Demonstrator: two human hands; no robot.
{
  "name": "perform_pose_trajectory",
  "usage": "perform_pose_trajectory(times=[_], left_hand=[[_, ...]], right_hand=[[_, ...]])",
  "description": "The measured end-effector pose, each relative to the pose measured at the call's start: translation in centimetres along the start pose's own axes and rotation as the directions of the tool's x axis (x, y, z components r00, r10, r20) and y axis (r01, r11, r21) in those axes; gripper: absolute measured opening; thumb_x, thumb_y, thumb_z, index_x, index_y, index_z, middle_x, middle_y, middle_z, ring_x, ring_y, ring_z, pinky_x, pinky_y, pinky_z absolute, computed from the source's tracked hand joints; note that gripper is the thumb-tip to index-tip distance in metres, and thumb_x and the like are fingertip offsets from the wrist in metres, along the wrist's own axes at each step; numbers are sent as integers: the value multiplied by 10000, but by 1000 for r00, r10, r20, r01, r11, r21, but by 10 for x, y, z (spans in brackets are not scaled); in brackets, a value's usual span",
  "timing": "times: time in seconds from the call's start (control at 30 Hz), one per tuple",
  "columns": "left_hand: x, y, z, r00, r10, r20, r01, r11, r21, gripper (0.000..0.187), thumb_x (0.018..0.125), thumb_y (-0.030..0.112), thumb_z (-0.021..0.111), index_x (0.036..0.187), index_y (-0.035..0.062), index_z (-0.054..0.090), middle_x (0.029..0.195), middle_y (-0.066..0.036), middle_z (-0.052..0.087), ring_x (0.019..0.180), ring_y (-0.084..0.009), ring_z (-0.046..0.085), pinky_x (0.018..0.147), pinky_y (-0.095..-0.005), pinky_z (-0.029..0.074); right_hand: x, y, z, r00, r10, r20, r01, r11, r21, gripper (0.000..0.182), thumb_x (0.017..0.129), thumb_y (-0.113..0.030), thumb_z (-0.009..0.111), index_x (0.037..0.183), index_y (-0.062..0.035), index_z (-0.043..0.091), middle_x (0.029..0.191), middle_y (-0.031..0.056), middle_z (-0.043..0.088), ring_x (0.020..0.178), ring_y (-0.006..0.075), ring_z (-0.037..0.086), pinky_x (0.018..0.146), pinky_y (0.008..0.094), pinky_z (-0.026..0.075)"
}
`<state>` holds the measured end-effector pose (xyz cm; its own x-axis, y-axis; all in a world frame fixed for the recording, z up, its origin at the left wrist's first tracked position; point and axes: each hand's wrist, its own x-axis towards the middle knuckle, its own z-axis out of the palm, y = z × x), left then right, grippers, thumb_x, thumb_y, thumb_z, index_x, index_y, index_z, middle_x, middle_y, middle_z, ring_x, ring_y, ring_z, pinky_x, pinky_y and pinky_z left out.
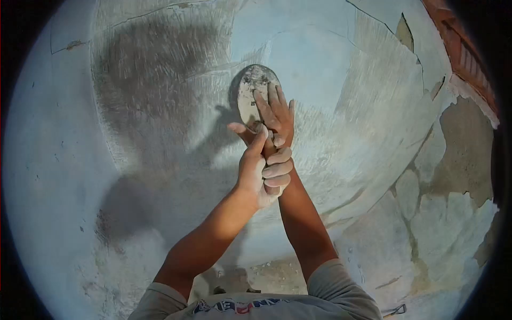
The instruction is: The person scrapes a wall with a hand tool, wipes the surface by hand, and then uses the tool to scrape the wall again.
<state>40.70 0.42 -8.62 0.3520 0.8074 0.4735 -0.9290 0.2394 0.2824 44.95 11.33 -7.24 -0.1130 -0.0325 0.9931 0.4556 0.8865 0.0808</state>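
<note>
Wall (42,160), far left: smooth, bluish-white plaster with a few small dark flecks.
Dark patch (160,69), upper left: grey-brown, on a roughly streaked band of plaster.
Shadow (128,202), lower left: rounded, cast on the wall.
Left sleeve (160,301), bottom: grey, short.
Shirt (240,306), bottom centre: grey, bearing lettering in blue, white and red.
Oval tool (248,101), centre: pale plate, worn dark at its upper end, set upright at the wall's face; full contact along its edge cannot be told.
Left hand (253,170), just below the plate: dusted white, fingers curled tightly around what appears to be the tool's handle, mostly hidden; thumb pointing up.
Right hand (280,117): laid flat on the right side of the plate, fingers extended upward, thumb out to the left.
Smooth pale area (314,64), right of the plate: bluish plaster.
Streaked area (370,80), beside it: whitish.
Small handle (397,310), bottom right: dark, partly cut off.
Bare patch (461,144), right: brownish, ragged-edged.
Reddish structure (464,48), upper right corner: ridged in part.
</note>
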Motion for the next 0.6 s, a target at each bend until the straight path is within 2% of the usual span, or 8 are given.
perform_pose_trajectory(times=[0.07,0.1,0.2,0.23,0.33,0.47,0.5,0.6], left_hand=[[13,6,4,1000,-13,-3,13,999,-45,401,1138,514,435,1040,140,539,722,48,406,474,-46,399,374,-208,336],[16,5,9,997,35,-66,-32,998,55,385,1139,511,435,1031,155,535,711,57,400,463,-34,382,371,-196,324],[21,-10,12,979,139,-147,-107,973,206,381,1137,520,433,1020,171,530,693,69,388,448,-29,357,364,-186,309],[20,-15,16,969,159,-189,-121,972,200,392,1131,545,427,1006,184,517,676,78,374,437,-30,339,357,-183,293],[22,-18,10,975,162,-150,-132,973,191,399,1127,555,432,1001,186,517,674,79,375,441,-29,329,359,-181,287],[51,-6,41,981,167,-98,-145,969,200,382,1141,529,414,997,195,532,683,81,387,451,-31,341,370,-181,299],[58,-4,41,979,193,-68,-169,951,260,378,1129,548,438,1006,203,532,690,83,393,454,-27,348,377,-183,297],[56,-16,47,956,218,-194,-157,945,286,404,1108,586,467,989,206,540,682,81,405,455,-31,361,382,-198,308]], right_hand=[[12,10,0,998,-25,-50,28,998,53,869,776,-667,847,1417,-111,658,1466,278,595,1423,511,507,1115,754,367],[12,21,11,994,-51,-93,64,987,150,688,872,-553,832,1369,-98,694,1463,302,593,1452,520,474,1123,722,388],[5,31,31,989,103,-107,-61,938,341,457,967,-340,767,1348,-94,716,1469,306,594,1473,528,447,1149,683,392],[-2,34,29,990,111,-90,-71,929,364,368,985,-185,676,1338,-105,739,1483,296,595,1481,527,441,1180,659,370],[-8,48,26,997,79,-1,-76,957,281,404,973,-170,661,1369,-128,736,1509,270,587,1483,511,447,1198,662,341],[31,65,36,997,57,-55,-30,915,403,411,983,-177,634,1381,-159,734,1550,223,569,1530,454,406,1258,652,235],[43,65,34,998,40,-51,-17,920,391,408,1044,-289,565,1399,-160,720,1553,222,566,1538,445,395,1275,644,181],[38,43,20,991,131,-18,-111,901,420,428,1065,-326,532,1415,-152,705,1556,220,562,1543,442,384,1283,637,150]])
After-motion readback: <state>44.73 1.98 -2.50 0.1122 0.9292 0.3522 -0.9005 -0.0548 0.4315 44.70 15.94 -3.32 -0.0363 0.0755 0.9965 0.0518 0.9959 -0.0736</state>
